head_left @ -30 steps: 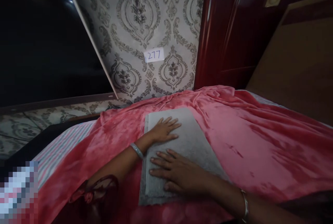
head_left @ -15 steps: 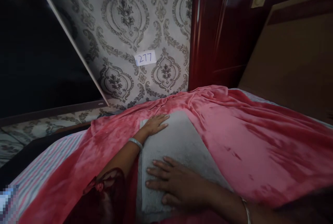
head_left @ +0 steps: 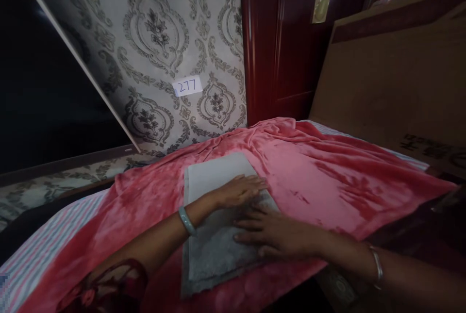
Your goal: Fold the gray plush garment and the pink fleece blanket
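Folded grey towel (head_left: 214, 225) lying on a pink blanket (head_left: 327, 177), pressed flat beneath the left hand (head_left: 238, 191) and right hand (head_left: 276, 233), fingers spread, nothing pinched; probably soft, light and limp, best gripped at its folded edges.

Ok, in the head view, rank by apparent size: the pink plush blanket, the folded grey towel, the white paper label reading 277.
Largest to smallest:
1. Pink plush blanket
2. Folded grey towel, under both hands
3. White paper label reading 277, though it sits farther away
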A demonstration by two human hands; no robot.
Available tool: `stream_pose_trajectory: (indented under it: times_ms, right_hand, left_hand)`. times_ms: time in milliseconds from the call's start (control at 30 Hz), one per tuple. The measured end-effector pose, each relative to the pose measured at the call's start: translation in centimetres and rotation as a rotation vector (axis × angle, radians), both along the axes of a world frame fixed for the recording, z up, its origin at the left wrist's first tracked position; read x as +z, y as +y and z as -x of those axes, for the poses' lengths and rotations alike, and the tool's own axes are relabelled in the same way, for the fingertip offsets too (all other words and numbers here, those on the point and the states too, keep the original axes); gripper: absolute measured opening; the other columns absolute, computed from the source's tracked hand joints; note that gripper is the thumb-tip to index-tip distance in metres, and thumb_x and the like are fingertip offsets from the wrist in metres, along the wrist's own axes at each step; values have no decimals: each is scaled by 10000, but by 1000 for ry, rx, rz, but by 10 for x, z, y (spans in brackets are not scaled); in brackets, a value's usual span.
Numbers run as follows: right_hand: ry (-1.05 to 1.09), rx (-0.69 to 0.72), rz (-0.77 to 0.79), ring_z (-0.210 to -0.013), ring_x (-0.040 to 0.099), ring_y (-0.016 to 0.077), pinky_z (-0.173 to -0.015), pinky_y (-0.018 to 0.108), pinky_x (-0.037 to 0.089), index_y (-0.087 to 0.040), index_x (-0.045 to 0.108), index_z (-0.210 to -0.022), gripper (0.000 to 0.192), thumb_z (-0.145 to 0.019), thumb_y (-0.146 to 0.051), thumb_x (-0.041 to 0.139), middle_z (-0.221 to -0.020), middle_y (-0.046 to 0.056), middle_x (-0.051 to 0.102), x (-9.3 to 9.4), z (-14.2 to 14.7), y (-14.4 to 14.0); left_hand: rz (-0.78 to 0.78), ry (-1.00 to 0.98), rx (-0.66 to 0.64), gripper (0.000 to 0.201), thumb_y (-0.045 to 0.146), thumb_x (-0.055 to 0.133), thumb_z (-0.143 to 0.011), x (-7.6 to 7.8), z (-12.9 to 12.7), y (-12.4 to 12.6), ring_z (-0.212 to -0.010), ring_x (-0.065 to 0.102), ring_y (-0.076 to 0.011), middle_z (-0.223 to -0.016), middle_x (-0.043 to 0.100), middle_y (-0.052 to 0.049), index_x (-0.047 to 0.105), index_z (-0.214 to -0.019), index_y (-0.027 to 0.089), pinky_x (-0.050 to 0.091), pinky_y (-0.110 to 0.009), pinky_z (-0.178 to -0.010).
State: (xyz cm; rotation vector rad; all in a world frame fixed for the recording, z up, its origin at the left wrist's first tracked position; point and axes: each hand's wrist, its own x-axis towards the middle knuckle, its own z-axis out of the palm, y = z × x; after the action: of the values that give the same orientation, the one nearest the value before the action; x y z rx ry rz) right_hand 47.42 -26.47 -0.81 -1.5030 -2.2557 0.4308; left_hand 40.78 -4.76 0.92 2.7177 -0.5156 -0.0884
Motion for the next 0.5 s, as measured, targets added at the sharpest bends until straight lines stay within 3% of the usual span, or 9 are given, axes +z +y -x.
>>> stream_pose_trajectory:
  times_ms: [67, 167, 367, 500]
  right_hand:
    - [13, 14, 30, -1550, 180, 274, -1250, 596, 76, -334, 369, -1572, 571, -1031, -473, 486, -1643, 62, 331, -8, -1, -5]
    - [50, 4, 63, -1558, 134, 271, -1254, 592, 82, -357, 336, -1583, 588, -1030, -483, 490, -1659, 38, 295, -13, -1, -6]
    - [78, 1, 22, -1552, 150, 252, -1272, 545, 117, -413, 307, -1583, 621, -1013, -456, 548, -1647, -9, 311, -11, -5, -5]
    - [-26, -1, -57, -1544, 175, 236, -1270, 499, 200, -422, 297, -1585, 541, -1061, -439, 432, -1643, -41, 293, -24, -7, 2]
  left_hand:
    - [-67, 2, -65, 568, 535, 241, -1048, -11, -9, -5, -1534, 279, -253, -1627, 374, -31, 365, -1567, 337, 183, -582, -1245]
    - [-162, -81, -87, 581, 543, 372, -1024, -24, -25, 10, -1549, 231, -275, -1638, 352, -44, 343, -1572, 354, 149, -606, -1243]
    - [-214, -37, 234, 585, 584, 381, -1013, -25, -72, 73, -1559, 186, -293, -1656, 307, -49, 382, -1554, 361, 118, -608, -1244]
    - [-154, 11, 318, 612, 617, 377, -1003, -29, -100, 106, -1547, 238, -268, -1656, 307, -50, 407, -1546, 336, 196, -536, -1252]
